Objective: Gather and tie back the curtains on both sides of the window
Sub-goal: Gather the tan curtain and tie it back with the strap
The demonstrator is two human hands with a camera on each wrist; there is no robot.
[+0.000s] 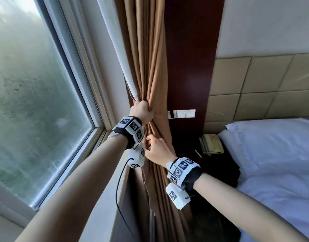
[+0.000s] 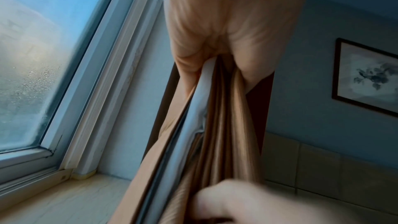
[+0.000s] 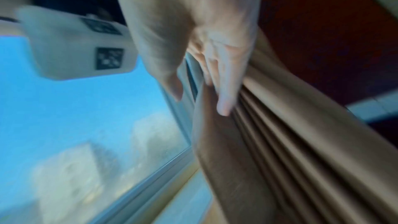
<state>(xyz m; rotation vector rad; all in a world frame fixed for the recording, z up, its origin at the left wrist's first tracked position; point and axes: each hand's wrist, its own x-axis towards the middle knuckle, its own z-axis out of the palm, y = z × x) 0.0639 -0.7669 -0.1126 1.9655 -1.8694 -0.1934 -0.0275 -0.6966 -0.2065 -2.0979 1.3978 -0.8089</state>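
Note:
A brown curtain [image 1: 150, 67] with a white lining [image 1: 115, 41] hangs gathered in folds at the window's right side. My left hand [image 1: 143, 110] grips the bunched curtain [image 2: 219, 125] at about sill height, fingers wrapped round it. Just below, my right hand [image 1: 155, 147] curls its fingers on the front folds. In the blurred right wrist view, the right hand [image 3: 204, 57] has its thumb and fingers on either side of a fold of the curtain [image 3: 280, 142]. No tie-back band shows in any view.
The misted window [image 1: 36, 84] and its sill [image 2: 64, 202] lie to the left. A dark wood panel [image 1: 193, 58] with wall switches [image 1: 181, 114] stands behind the curtain. A telephone [image 1: 211, 144] sits on a dark nightstand beside the white bed [image 1: 272, 154]. A black cable [image 1: 118, 180] hangs from my left wrist.

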